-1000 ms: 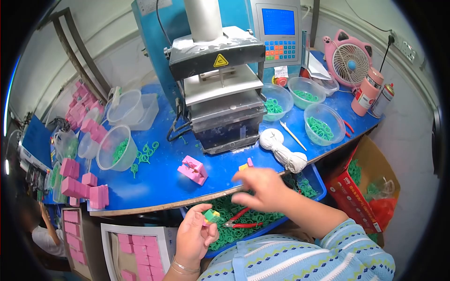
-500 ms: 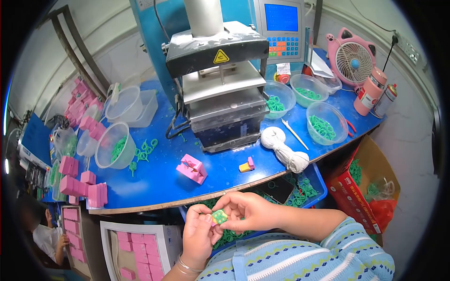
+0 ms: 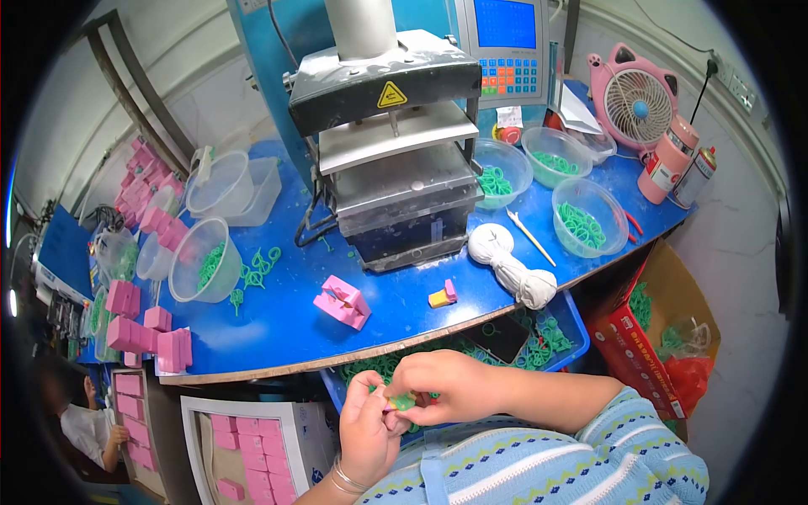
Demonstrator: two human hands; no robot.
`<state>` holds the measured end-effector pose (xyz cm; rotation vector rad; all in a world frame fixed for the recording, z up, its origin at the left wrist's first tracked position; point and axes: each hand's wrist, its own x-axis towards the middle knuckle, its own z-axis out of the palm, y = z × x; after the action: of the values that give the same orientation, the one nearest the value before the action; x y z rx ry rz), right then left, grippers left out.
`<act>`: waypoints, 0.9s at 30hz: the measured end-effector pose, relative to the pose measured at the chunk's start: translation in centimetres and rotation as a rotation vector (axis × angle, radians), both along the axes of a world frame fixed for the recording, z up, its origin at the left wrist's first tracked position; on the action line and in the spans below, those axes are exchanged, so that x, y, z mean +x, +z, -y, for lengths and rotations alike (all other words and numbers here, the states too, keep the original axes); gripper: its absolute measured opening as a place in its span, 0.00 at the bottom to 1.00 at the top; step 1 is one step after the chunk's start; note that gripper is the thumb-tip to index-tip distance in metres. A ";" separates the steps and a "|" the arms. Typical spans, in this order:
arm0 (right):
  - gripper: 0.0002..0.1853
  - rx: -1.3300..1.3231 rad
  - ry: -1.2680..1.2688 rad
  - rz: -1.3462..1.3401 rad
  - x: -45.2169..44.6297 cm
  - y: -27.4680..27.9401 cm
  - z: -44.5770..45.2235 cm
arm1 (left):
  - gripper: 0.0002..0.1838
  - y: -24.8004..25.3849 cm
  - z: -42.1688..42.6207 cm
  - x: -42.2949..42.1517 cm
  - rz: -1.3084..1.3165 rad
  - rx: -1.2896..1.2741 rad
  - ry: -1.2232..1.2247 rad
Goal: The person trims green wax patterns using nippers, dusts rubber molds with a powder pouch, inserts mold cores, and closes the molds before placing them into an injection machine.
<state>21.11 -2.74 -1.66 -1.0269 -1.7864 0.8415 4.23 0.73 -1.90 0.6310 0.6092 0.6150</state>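
Low in front of my body, both hands are closed on a small green and yellow piece (image 3: 404, 402) that looks like soft rubber. My left hand (image 3: 364, 433) pinches one side of it between thumb and fingers. The fingers of my right hand (image 3: 446, 387) press on its other side and cover part of it. Just under the hands sits a blue tray (image 3: 576, 330) of green rubber rings, with a phone (image 3: 498, 338) lying on them. On the blue table nearby are a pink block (image 3: 342, 303) with a cut-out and a small pink-and-yellow piece (image 3: 442, 295).
A heat press (image 3: 400, 185) stands at the table's back. Clear bowls (image 3: 589, 217) of green pieces, a white cloth bundle (image 3: 515, 268) and a white pen-like tool (image 3: 532, 238) lie right. Pink blocks (image 3: 151, 337) are at left; a co-worker (image 3: 88, 425) sits beyond. A red carton (image 3: 627, 349) stands right.
My right fingers have closed in over the piece, hiding more of it. Both hands have shifted slightly down and right. The table items stay put; the view has tilted slightly.
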 end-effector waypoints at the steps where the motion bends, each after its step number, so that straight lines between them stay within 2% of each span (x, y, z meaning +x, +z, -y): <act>1: 0.12 0.080 0.037 0.048 0.2 -0.1 -0.1 | 0.04 0.1 0.1 0.1 -0.001 -0.001 0.000; 5: 0.13 0.284 0.039 0.086 0.5 -0.4 -0.3 | 0.06 0.5 0.4 0.5 -0.063 -0.088 0.023; 7: 0.14 -0.062 0.051 0.018 0.6 0.2 0.2 | 0.06 0.3 0.5 0.3 -0.041 -0.101 0.014; 10: 0.15 -0.184 -0.042 -0.062 0.0 0.2 0.6 | 0.07 0.1 0.4 0.0 0.019 -0.030 -0.041; 15: 0.15 -0.304 -0.064 -0.181 -0.7 -0.6 1.1 | 0.09 0.4 0.7 0.7 -0.179 0.138 -0.023; 17: 0.15 -0.321 -0.062 -0.184 -0.6 -0.7 1.2 | 0.09 -0.1 0.6 0.3 -0.123 0.053 -0.022; 19: 0.15 -0.154 -0.036 -0.054 -0.4 -0.6 1.2 | 0.09 -0.6 0.6 0.0 -0.067 -0.030 -0.022; 21: 0.14 -0.090 0.000 0.028 0.2 -1.0 1.0 | 0.09 -0.9 0.7 -0.1 0.042 -0.197 -0.042; 23: 0.14 -0.026 0.038 0.112 0.6 -1.2 0.9 | 0.08 -1.1 0.7 -0.2 0.066 -0.239 -0.076; 25: 0.14 0.221 0.031 0.217 0.8 -1.3 0.9 | 0.08 -1.3 0.7 -0.3 0.087 -0.282 -0.107; 27: 0.13 0.234 0.015 0.233 0.8 -1.5 1.0 | 0.08 -1.5 0.7 -0.3 0.111 -0.369 -0.109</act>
<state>21.91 -3.78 -3.13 -0.9891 -2.0358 0.5211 3.95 0.05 -3.41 0.2800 0.5623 0.4174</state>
